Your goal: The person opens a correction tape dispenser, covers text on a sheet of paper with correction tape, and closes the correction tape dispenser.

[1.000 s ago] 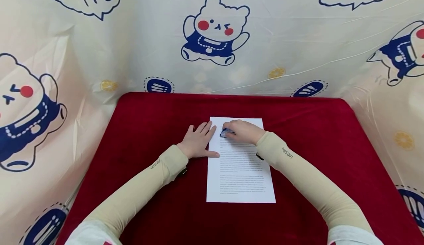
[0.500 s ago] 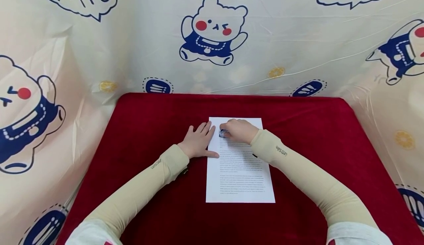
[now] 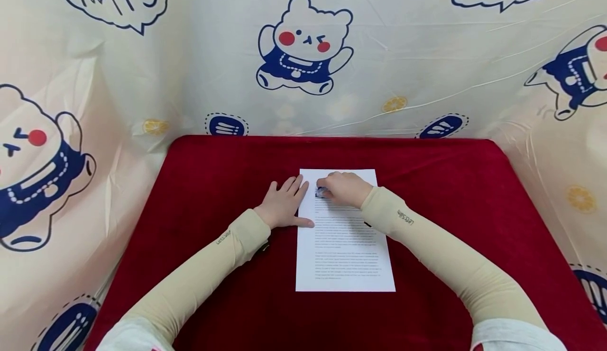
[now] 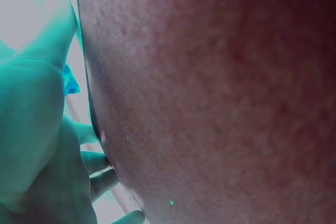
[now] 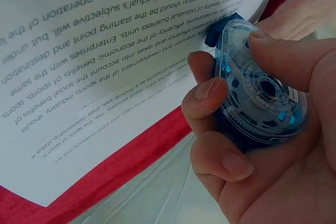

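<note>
A sheet of printed paper (image 3: pixel 346 259) lies on the red cloth. My left hand (image 3: pixel 283 203) rests spread over its upper left edge, thumb on the margin. Near the top lines, my right hand (image 3: pixel 348 188) grips a correction tape (image 5: pixel 262 85) with a clear case and blue parts. Its thumb lies on one side of the case, curled fingers on the other. In the right wrist view the dark blue tip (image 5: pixel 223 30) is right at the printed lines. A bit of blue shows past my left hand (image 4: pixel 31 114) in the left wrist view.
The red cloth (image 3: pixel 213 172) covers the whole table. Behind and at both sides hangs a pale curtain (image 3: pixel 403 40) printed with cartoon bears. Beige sleeves (image 3: pixel 436 245) cover both forearms, and a small dark piece sticks out under each cuff.
My right hand has shifted slightly left along the top lines with the correction tape. My left hand and the paper keep their places; the head view has moved a little.
</note>
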A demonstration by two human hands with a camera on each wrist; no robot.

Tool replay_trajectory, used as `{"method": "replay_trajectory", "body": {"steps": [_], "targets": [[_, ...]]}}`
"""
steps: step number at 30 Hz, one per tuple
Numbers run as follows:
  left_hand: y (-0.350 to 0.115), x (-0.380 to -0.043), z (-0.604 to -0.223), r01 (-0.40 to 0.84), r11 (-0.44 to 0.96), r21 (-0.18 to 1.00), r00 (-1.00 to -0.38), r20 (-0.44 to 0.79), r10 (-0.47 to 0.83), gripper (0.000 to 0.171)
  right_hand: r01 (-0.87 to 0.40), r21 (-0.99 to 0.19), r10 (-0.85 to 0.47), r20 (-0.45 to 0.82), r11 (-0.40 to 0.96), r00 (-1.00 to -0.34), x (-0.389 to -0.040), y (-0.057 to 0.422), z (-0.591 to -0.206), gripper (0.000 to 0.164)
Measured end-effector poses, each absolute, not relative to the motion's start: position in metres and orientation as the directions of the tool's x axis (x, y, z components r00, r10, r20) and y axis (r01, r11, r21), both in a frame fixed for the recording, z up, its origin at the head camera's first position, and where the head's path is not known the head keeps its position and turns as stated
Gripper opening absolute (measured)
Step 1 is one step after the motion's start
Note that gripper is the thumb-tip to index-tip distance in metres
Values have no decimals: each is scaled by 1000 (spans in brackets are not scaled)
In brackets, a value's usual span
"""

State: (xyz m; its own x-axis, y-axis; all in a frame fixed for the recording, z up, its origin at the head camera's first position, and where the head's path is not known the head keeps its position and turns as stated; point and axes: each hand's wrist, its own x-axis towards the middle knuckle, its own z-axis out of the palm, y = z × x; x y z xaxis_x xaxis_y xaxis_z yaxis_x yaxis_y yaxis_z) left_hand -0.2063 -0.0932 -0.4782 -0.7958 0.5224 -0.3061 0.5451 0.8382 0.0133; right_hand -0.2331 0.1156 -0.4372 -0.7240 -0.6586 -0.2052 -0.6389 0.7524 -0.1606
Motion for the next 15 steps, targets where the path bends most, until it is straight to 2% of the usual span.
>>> {"method": "replay_trajectory", "body": {"steps": [15], "targets": [[-92,-207,-479,546,838,4,-793,-321,518,116,-624,-177,-649,-197,761,-735,-231,127,-437,26]]}}
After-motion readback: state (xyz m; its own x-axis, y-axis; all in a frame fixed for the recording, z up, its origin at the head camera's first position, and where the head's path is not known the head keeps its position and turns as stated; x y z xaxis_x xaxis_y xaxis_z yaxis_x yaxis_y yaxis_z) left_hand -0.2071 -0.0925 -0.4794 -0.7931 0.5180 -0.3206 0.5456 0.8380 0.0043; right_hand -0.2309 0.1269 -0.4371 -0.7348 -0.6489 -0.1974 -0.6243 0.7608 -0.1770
